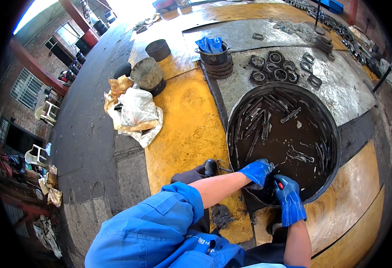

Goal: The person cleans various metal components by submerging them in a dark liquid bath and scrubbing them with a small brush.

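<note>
A wide round black tub (337,154) stands before me, with dark liquid and several dark strips (265,125) lying in it, mostly along its far left side and right wall. Over the tub's near part, my left hand (256,172) in a blue rubber glove has its fingers closed. What they pinch, if anything, is too small to make out. Close to its right, my right hand (289,190), gloved in blue too, is closed round a tool with a red handle (280,184); the tool's working end is hidden. A pale, crumpled bundle of strips (300,155) lies just beyond.
Behind the tub lie several black square parts with round holes (275,73). A black pot (214,58) with blue gloves in it stands on stacked rings. Left are a metal bucket (147,73) and a white sack (138,109). A dark fibrous clump (222,216) lies near my feet.
</note>
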Action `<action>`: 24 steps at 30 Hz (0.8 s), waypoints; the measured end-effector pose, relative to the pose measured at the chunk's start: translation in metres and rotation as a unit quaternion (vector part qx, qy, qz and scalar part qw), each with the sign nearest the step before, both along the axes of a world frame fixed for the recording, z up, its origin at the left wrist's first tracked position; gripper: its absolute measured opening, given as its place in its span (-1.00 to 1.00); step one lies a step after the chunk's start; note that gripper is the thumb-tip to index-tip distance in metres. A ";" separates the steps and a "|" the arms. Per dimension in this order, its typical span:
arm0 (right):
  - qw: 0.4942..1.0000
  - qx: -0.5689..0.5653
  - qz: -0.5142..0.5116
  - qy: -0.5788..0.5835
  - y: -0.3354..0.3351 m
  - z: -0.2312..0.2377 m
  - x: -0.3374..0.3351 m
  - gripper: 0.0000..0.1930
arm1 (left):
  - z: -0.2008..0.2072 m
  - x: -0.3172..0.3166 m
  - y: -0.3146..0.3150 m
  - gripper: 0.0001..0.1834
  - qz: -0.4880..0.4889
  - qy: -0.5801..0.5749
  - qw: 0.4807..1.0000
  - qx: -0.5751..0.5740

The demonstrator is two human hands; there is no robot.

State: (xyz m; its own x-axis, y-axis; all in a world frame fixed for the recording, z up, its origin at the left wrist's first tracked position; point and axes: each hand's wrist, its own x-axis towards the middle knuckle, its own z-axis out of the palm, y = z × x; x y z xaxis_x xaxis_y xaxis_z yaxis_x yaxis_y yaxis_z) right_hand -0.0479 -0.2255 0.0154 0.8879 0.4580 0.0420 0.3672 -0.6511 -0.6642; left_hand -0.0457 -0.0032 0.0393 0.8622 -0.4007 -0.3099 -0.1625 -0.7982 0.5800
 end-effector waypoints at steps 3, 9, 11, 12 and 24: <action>0.995 -0.059 0.040 -0.066 -0.009 0.028 0.000 -0.78 | 0.018 0.003 0.001 -0.61 -0.084 -0.060 0.994 0.027; 0.991 0.061 -0.098 0.066 -0.017 0.061 0.017 -0.82 | -0.127 0.024 -0.003 -0.60 0.062 0.085 0.993 -0.057; 0.991 0.071 -0.104 0.041 -0.028 0.066 0.022 -0.82 | -0.123 0.028 -0.012 -0.64 0.046 0.059 0.992 -0.097; 0.990 0.093 -0.106 0.027 -0.035 0.058 0.029 -0.82 | -0.120 0.027 -0.015 -0.67 0.052 0.042 0.987 -0.146; 0.967 0.151 -0.119 0.169 -0.051 0.022 0.040 -0.83 | -0.023 0.017 -0.039 -0.87 -0.197 -0.124 0.970 0.070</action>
